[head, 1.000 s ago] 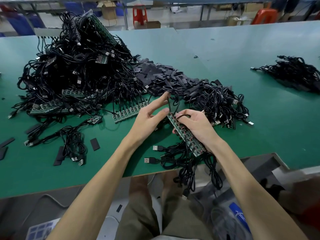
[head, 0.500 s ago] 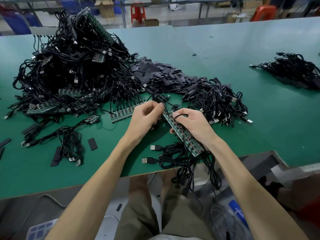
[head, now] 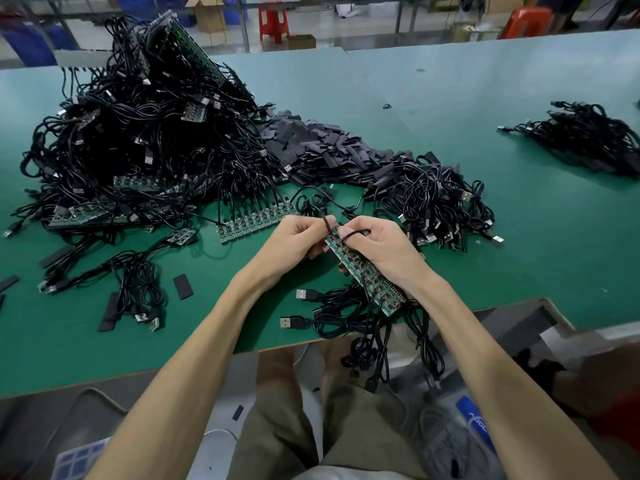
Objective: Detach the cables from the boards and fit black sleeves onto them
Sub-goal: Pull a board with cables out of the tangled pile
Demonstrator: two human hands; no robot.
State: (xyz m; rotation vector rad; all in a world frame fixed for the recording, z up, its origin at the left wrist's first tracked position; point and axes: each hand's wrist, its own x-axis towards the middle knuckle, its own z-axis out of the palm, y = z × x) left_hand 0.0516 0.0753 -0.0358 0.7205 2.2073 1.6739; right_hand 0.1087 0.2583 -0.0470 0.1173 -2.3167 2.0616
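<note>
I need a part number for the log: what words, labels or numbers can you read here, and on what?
Nothing reads clearly.
Blue pack at the bottom right: white lettering, too blurred to read.
Held board: markings too small to read.
Cardboard boxes: no legible print.

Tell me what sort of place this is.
Probably an electronics assembly workshop or factory floor: a long green bench holds a heap of cables wired to boards and a pile of sleeves, with cartons and plastic stools behind.
</note>
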